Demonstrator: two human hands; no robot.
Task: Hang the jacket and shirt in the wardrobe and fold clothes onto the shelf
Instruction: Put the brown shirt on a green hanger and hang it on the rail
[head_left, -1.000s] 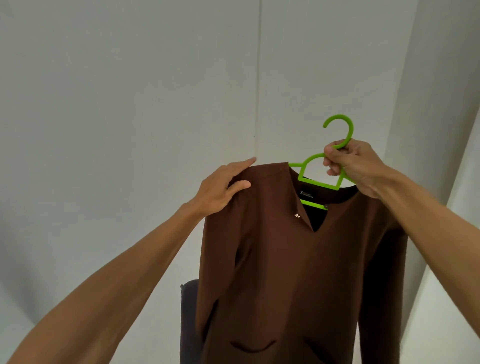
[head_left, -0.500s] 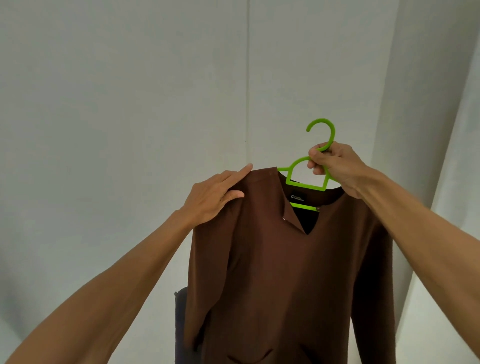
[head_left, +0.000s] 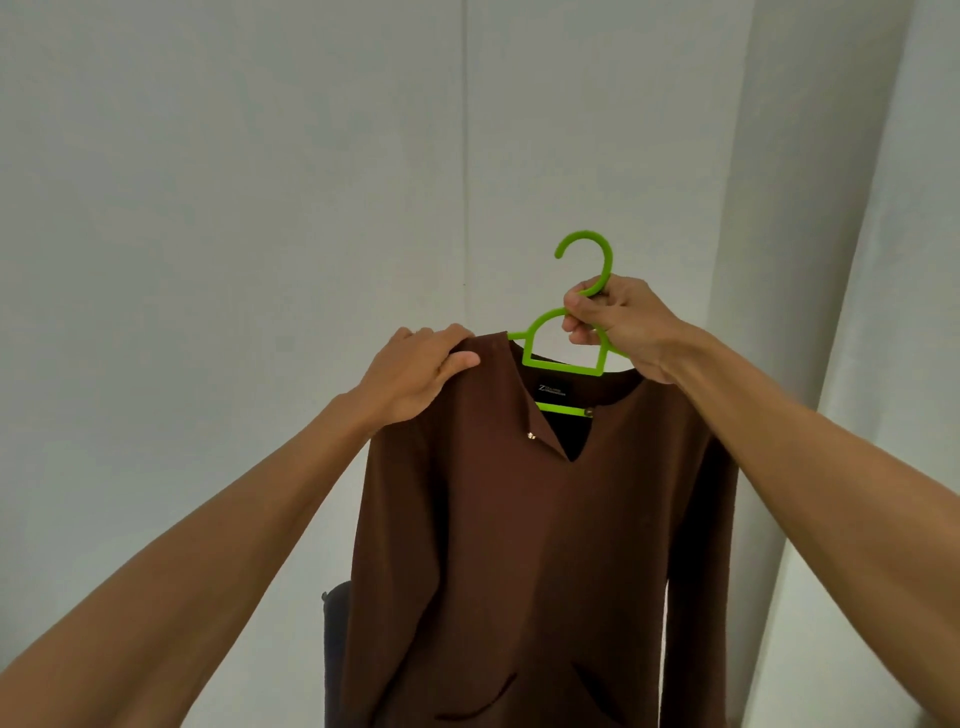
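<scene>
In the head view, a brown shirt with long sleeves hung on a bright green hanger, held up in the air in front of a pale wall. The right hand was curled around the neck of the hanger, just under its hook, and the hook stood free above the fingers, caught on nothing. The left hand gripped the shirt at its shoulder seam, with the thumb pressed on the front of the cloth and the fingers folded over the top edge. The shirt faced the camera with its notched neckline open, showing a small dark label inside the collar and the hanger's lower bar crossing the opening. A small shiny stud sat on the left edge of the notch. Both sleeves hung straight down beside the body, and two curved pocket openings showed near the bottom edge of the view. A dark object stood behind the shirt at lower left; what it was could not be told.
</scene>
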